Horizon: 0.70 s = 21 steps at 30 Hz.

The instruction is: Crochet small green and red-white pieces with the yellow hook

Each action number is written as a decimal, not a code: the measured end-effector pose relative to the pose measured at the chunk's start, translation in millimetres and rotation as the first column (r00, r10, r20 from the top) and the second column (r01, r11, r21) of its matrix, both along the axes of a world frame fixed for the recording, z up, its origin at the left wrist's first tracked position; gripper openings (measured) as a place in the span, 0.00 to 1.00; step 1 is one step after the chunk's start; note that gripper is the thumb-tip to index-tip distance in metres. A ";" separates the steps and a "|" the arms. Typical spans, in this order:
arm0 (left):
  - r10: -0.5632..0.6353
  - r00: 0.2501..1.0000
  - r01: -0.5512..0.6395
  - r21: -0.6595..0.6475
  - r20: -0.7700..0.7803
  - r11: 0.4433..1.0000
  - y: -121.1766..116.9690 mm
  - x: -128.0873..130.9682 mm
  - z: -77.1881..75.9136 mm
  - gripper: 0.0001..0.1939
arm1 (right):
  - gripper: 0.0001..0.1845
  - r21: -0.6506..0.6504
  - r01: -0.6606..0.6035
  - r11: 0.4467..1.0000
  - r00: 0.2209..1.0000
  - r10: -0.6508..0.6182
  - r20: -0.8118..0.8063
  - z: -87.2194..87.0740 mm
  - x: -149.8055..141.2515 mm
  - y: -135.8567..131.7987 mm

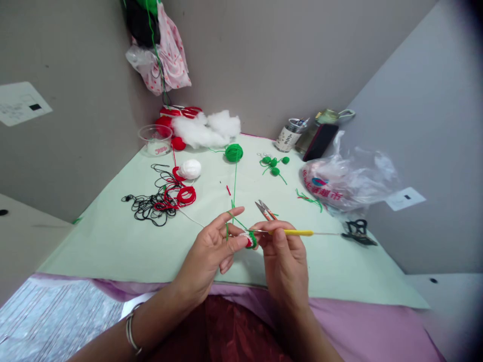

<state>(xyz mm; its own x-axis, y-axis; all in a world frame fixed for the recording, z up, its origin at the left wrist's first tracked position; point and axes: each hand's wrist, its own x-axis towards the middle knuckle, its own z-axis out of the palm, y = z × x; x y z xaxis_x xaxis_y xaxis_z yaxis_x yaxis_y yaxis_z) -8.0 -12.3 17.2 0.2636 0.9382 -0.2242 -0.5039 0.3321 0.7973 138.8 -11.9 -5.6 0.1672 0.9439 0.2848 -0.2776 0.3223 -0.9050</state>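
Between thumb and fingers, my left hand (211,246) pinches a small crochet piece (250,239) in red, white and green. Green yarn (235,186) runs over its raised index finger and back to a green yarn ball (234,153). My right hand (285,256) grips a crochet hook (292,232) with a yellow handle, its metal tip at the piece's upper edge. Just beyond the right hand lie thread snips (266,210), blades pointing away. Part of the piece is hidden by my fingers.
Tangled black cord (147,203), red yarn (186,195) and a white yarn ball (189,169) lie left. White stuffing (207,129) and a plastic cup (155,141) stand behind. Small green pieces (275,171), a pen tin (289,136), a phone (320,142) and a plastic bag (350,176) are right.
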 end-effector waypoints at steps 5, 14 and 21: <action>-0.002 1.000 0.002 0.019 -0.003 1.000 -0.3 -1.9 -1.9 0.28 | 0.12 -0.001 -0.035 0.999 0.999 0.035 -0.018 1.5 2.4 2.4; -0.011 0.999 0.011 0.021 -0.033 1.000 0.6 0.0 -4.6 0.26 | 0.09 0.042 -0.037 0.998 0.994 0.033 0.100 -2.4 4.6 -3.3; -0.005 0.999 0.006 0.030 -0.042 1.000 0.8 -2.8 -5.9 0.22 | 0.11 0.060 0.027 0.998 0.993 -0.033 0.116 -3.5 7.5 -5.0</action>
